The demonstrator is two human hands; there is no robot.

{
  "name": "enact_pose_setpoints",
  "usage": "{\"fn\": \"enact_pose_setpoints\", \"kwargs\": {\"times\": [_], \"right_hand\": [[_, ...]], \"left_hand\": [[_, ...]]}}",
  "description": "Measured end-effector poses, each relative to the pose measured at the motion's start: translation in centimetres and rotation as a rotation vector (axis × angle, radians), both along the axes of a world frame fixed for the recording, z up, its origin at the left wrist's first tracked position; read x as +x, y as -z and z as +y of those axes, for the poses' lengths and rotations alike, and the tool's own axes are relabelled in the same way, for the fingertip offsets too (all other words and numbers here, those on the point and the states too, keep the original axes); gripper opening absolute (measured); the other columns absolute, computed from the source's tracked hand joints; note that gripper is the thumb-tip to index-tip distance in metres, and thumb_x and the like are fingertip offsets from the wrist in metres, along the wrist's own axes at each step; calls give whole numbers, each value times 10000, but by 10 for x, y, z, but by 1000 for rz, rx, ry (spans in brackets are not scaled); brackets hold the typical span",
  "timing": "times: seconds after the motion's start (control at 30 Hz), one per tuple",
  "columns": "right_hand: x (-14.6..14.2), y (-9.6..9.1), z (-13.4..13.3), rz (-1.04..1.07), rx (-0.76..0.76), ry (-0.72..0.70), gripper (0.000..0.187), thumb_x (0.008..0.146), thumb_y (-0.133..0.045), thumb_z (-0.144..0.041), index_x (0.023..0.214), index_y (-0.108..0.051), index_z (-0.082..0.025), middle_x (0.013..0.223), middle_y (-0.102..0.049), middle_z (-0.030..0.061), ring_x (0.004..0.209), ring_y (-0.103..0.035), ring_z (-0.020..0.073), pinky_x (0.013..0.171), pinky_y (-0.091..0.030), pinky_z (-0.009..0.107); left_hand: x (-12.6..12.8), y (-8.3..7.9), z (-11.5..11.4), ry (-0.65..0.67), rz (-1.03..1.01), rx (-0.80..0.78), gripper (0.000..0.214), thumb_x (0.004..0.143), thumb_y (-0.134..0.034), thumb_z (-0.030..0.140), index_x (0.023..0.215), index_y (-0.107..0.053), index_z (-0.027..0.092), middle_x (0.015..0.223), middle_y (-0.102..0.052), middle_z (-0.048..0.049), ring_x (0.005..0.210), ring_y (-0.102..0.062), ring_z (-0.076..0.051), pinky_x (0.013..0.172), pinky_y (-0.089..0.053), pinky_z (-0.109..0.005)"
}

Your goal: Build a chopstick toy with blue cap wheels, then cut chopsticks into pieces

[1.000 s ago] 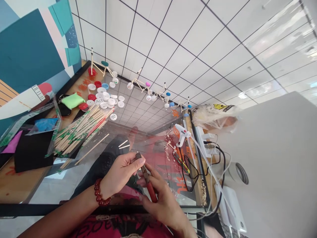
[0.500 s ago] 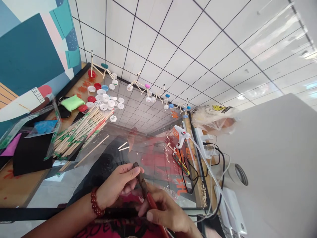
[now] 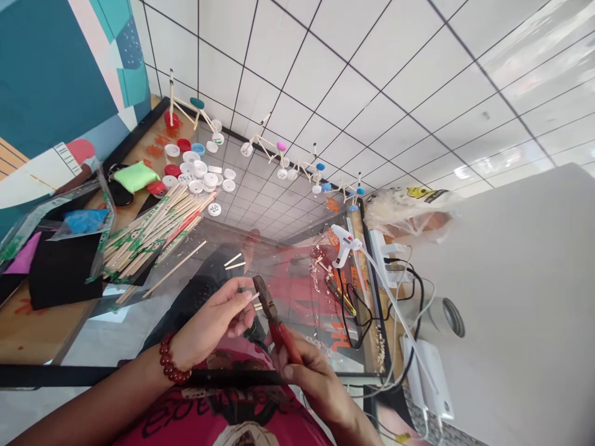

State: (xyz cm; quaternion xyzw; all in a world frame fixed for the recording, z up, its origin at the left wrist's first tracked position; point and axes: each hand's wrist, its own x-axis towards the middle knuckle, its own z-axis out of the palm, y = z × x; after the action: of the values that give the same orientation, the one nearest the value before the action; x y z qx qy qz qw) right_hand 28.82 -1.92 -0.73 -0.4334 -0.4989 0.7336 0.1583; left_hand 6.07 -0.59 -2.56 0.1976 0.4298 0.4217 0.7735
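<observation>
My left hand (image 3: 227, 310) is closed, thumb and fingers pinching a short pale stick (image 3: 255, 297). My right hand (image 3: 309, 365) is wrapped round the red handles of pliers (image 3: 266, 298) with dark, rusty jaws. The jaws point away from me, beside my left fingertips and the stick's end; I cannot tell whether they grip it. Beyond my left hand, two short cut sticks (image 3: 235, 265) lie on the glass tabletop (image 3: 283, 279). Left of them is one long stick (image 3: 174, 269).
A pile of wooden sticks (image 3: 139, 244) and several bottle caps (image 3: 199, 170) lie on the left. Small stick-and-cap models (image 3: 283, 164) line the far edge. A white glue gun (image 3: 344, 244) and its cables stand on the right, near a power strip (image 3: 383, 254) and a plastic bag (image 3: 409, 214).
Both hands have moved forward, away from my body, with the pliers. My left fingertips have shifted off the jaw tip, and the short stick now shows between them.
</observation>
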Motion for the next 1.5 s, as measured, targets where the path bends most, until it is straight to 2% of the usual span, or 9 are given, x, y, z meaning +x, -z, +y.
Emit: {"fn": "enact_pose_setpoints", "kwargs": {"times": [0.13, 0.2, 0.33, 0.53, 0.63, 0.7, 0.93, 1.27, 1.5], "right_hand": [[4, -3, 7, 44, -13, 26, 152, 755, -703, -322, 710, -638, -191, 964, -544, 38, 928, -493, 199, 834, -391, 316], [6, -5, 9, 31, -29, 21, 125, 728, -708, -307, 721, -651, -195, 985, -547, 44, 998, -484, 222, 892, -382, 328], [8, -2, 9, 14, -72, 39, 120, 700, -707, -315, 724, -675, -202, 1007, -576, 57, 1100, -469, 262, 974, -355, 353], [11, 4, 8, 17, -93, 68, 179, 677, -710, -370, 707, -668, -198, 922, -598, 60, 1061, -487, 270, 913, -367, 350], [12, 3, 8, 27, -107, 74, 172, 668, -708, -358, 704, -671, -194, 978, -610, 68, 1085, -484, 273, 915, -363, 352], [13, 2, 9, 32, -113, 85, 163, 663, -708, -346, 698, -675, -190, 1049, -614, 73, 1076, -483, 264, 922, -361, 353], [13, 1, 11, 33, -110, 58, 171, 680, -709, -351, 711, -697, -183, 1084, -602, 85, 1148, -475, 286, 1009, -330, 390], [13, 2, 11, 18, -101, 68, 192, 689, -705, -378, 769, -731, -205, 1004, -606, 71, 1153, -471, 297, 1030, -326, 394], [13, 1, 12, 27, -120, 54, 181, 685, -693, -359, 760, -730, -199, 1112, -582, 71, 1183, -459, 290, 1018, -320, 375]], "left_hand": [[1, 4, 0, 119, 206, 72, 381, 871, -559, 555, 853, -566, 174, 527, -482, 53, 467, -332, -78, 459, -214, -224], [4, 4, 1, 87, 249, 112, 381, 876, -549, 546, 801, -563, 173, 539, -439, 58, 501, -331, -84, 476, -228, -220], [8, 0, 0, -31, 175, 97, 339, 855, -588, 523, 911, -565, 189, 605, -422, 67, 548, -353, -94, 502, -265, -211], [8, 3, 0, -49, 204, 102, 363, 824, -647, 503, 888, -662, 146, 626, -491, 35, 533, -360, -81, 490, -256, -221], [10, 6, 0, -158, 168, 14, 436, 777, -700, 504, 986, -705, 122, 626, -465, 49, 508, -336, -60, 475, -248, -212], [12, 6, 0, -213, 120, 10, 459, 771, -711, 484, 1053, -699, 122, 684, -538, 26, 498, -369, -53, 464, -282, -208], [16, 0, 1, -198, 165, 7, 397, 790, -675, 471, 976, -665, 121, 747, -691, -36, 437, -495, -81, 391, -400, -221], [16, -3, 1, -200, 350, 103, 373, 800, -653, 440, 1001, -691, 129, 698, -709, -33, 456, -552, -101, 451, -483, -232], [18, 2, -1, -177, 394, 169, 304, 827, -629, 411, 953, -718, 149, 727, -704, -42, 482, -567, -116, 448, -487, -233]]}}
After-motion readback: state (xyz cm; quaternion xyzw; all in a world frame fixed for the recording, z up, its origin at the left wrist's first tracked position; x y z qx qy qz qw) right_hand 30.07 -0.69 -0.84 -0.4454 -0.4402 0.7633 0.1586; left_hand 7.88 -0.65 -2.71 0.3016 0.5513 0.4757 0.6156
